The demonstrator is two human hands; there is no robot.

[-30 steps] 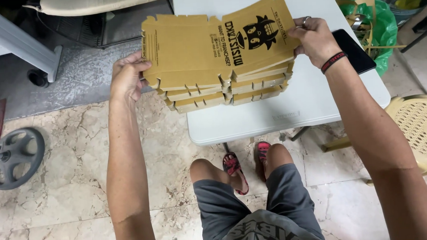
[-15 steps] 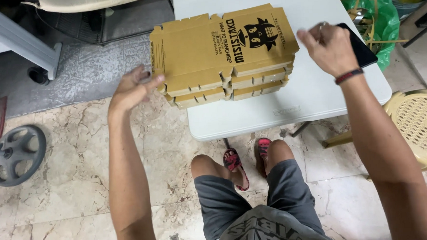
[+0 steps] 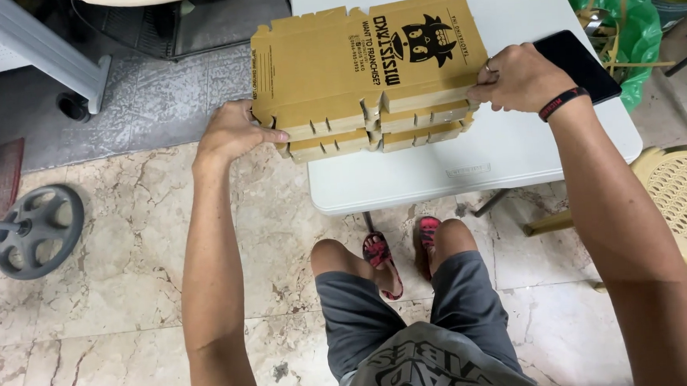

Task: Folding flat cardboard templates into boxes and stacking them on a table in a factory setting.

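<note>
Head camera showed my left hand (image 3: 233, 132) and right hand (image 3: 520, 77) closed on opposite ends of a stack of flat brown cardboard boxes (image 3: 361, 61), squaring it at the white table's (image 3: 466, 172) near-left edge.

A stack of flat brown cardboard boxes (image 3: 358, 76), unfolded, with black print on the top sheet, lies level on the white table (image 3: 466, 164). Its left part overhangs the table's left edge; notched flaps show along the near side.
</note>
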